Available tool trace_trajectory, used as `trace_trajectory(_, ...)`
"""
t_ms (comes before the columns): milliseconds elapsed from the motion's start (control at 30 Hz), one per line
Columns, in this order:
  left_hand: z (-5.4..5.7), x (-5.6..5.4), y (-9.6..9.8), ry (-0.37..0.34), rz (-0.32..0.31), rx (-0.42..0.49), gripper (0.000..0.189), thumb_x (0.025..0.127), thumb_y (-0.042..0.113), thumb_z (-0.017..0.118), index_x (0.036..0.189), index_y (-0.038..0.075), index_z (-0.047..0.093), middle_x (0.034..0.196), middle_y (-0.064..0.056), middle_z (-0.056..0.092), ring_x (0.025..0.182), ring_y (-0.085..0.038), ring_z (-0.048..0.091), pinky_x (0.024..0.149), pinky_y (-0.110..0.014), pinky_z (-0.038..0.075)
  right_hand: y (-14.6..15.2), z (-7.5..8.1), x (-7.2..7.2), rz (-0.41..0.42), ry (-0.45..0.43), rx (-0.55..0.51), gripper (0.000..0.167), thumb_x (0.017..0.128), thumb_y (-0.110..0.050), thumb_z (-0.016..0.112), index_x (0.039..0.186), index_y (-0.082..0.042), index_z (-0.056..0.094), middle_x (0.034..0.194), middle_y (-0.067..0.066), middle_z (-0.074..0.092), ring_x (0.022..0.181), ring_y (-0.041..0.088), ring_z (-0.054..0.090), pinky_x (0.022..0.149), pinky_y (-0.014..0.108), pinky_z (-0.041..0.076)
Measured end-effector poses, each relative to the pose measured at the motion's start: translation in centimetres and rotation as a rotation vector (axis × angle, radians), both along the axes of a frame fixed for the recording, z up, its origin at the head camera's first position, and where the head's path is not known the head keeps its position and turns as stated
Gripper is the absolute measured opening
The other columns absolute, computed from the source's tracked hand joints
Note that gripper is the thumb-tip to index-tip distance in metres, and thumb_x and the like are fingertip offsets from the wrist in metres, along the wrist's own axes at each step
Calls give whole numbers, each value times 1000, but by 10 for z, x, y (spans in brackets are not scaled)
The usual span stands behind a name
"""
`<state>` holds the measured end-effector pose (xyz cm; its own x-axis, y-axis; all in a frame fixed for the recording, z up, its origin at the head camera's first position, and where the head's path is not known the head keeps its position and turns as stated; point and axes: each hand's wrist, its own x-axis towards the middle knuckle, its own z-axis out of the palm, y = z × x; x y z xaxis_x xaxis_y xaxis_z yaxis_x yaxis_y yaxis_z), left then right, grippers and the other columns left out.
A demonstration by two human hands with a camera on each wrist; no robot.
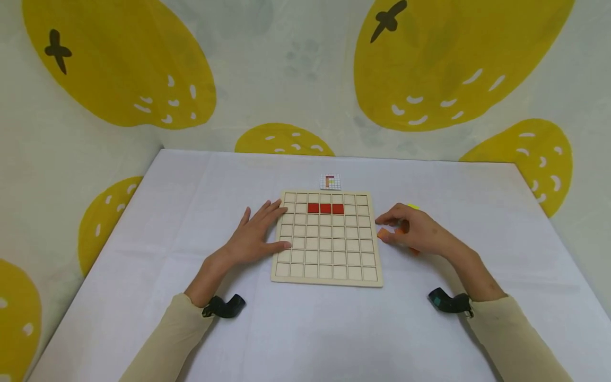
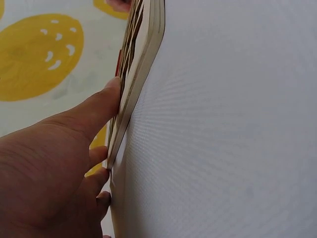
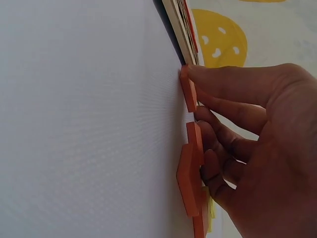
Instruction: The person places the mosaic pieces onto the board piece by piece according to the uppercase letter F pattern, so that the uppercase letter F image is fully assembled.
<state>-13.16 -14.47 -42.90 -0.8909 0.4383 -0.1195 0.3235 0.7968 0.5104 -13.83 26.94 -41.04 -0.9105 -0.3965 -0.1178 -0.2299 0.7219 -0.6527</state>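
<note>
A light wooden grid board (image 1: 325, 284) lies on the table, with three red square tiles (image 1: 325, 208) side by side in its second row from the top. My left hand (image 1: 253, 236) rests on the board's left edge, thumb and fingers spread. In the left wrist view the left thumb (image 2: 101, 101) presses on the rim. Just off the board's right edge, my right hand (image 1: 417, 229) holds an orange tile (image 3: 188, 88) between thumb and curled fingers, low by the table. More orange tiles (image 3: 189, 181) lie under this hand, partly hidden.
A small printed card (image 1: 330, 182) with a coloured grid pattern lies behind the board. Something yellow (image 1: 413, 206) shows past the right hand. The white-covered table (image 1: 324, 334) meets patterned cloth walls (image 1: 286, 79) at the back and left.
</note>
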Motion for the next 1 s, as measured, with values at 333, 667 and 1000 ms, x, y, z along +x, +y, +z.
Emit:
trace_trajectory(333,-1,-1,0,7,-2,1,89,93,54,73,164,19,33,177,0,19,166,-27,11,130,-66,-1,2,1,-1,44,7,-9,29,89,-23,84,116,-20,75,106,0,66,92,15,54,76,19,44)
trace_trajectory(667,-2,0,0,-5,3,-6,89,93,54,73,164,20,32,177,0,19,166,-27,10,131,-66,-2,4,0,-2,49,-12,-19,28,89,-22,84,116,-21,75,103,0,66,91,15,56,76,19,45)
trace_trajectory(1000,1,0,1,-6,6,-7,89,93,53,73,164,18,33,177,-2,19,166,-28,10,130,-66,-2,4,2,-7,68,-23,10,26,89,-21,85,113,-20,76,97,-2,66,89,15,57,77,19,46)
